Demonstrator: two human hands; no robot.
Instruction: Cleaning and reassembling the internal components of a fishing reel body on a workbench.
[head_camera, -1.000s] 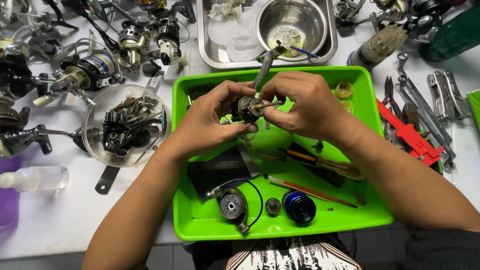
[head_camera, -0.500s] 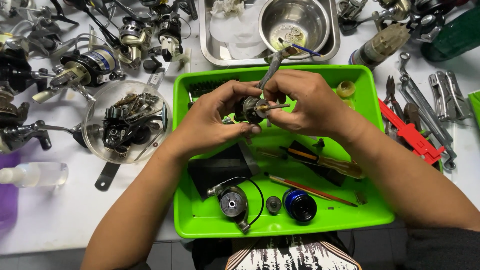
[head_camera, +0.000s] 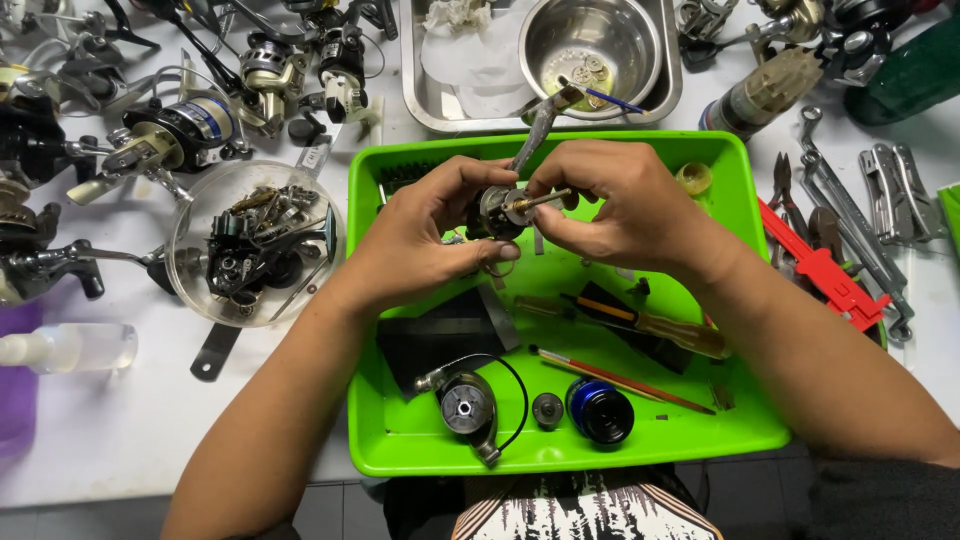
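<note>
Almost nothing has moved since a moment ago: the left hand (head_camera: 425, 240) still grips the small reel body (head_camera: 497, 210) over the green tray (head_camera: 420, 445), while the right hand (head_camera: 620, 205) still pinches its brass shaft (head_camera: 540, 199).

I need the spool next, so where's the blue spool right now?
In the head view, the blue spool lies in the green tray near its front edge, right of the small round part, below the paintbrush.

White table (head_camera: 120, 430) under green tray (head_camera: 700, 440), reels (head_camera: 190, 130), wrenches (head_camera: 850, 220).
</note>
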